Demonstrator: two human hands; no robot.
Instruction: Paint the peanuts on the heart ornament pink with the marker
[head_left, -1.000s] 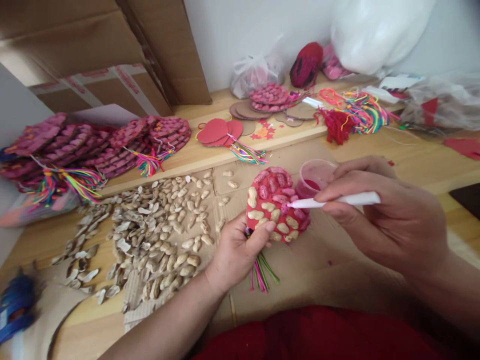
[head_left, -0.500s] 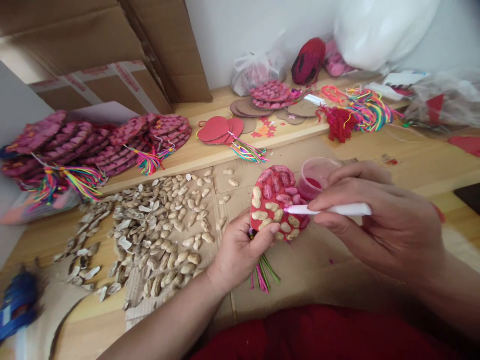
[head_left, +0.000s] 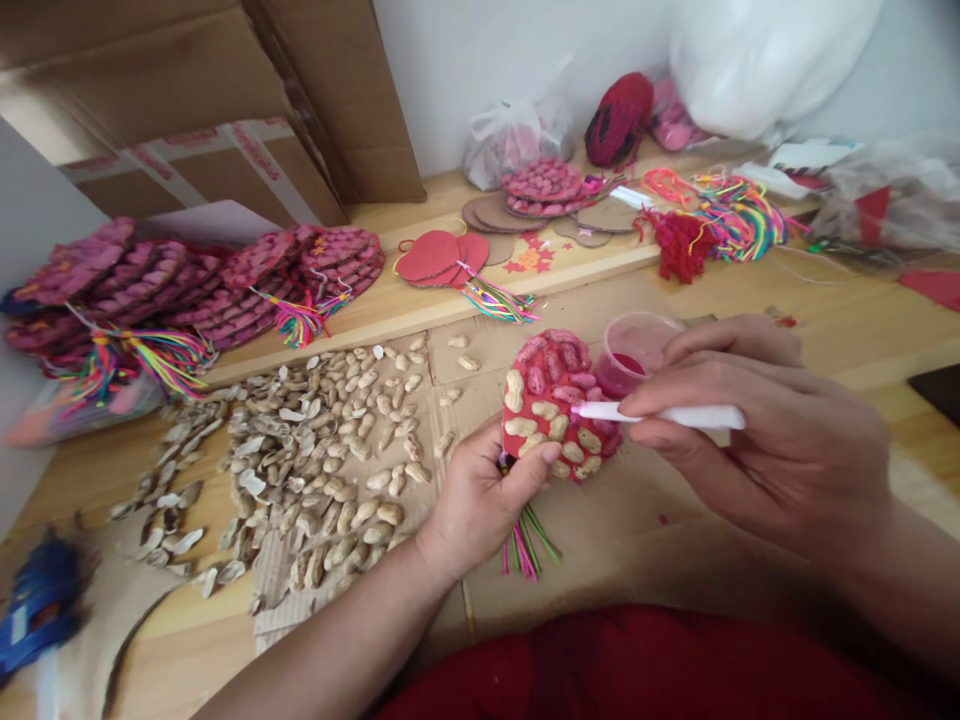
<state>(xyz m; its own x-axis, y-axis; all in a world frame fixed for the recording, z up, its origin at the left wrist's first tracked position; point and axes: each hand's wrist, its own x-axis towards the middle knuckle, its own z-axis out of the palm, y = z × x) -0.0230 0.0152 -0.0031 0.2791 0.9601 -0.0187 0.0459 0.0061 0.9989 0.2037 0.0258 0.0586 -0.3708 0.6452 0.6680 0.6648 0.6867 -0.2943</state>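
My left hand (head_left: 480, 500) pinches the heart (head_left: 555, 405); right hand (head_left: 772, 440) fingers closed on the brush (head_left: 660, 414). Paint cup (head_left: 634, 350) just behind the heart, peanuts (head_left: 330, 470) spread left, finished hearts (head_left: 202, 285) stacked beyond.

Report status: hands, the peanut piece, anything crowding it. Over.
Left hand grips the red peanut-shell ornament by its lower edge. Right hand holds white brush, tip on it. Paint cup right behind.

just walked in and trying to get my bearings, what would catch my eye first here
At centre, the left hand holds up a red heart-shaped piece studded with peanut shells, while the right hand touches a white brush to it beside a small cup of pink paint. Left of that lies a wide spread of peanut shells, with stacks of finished pink pieces behind.
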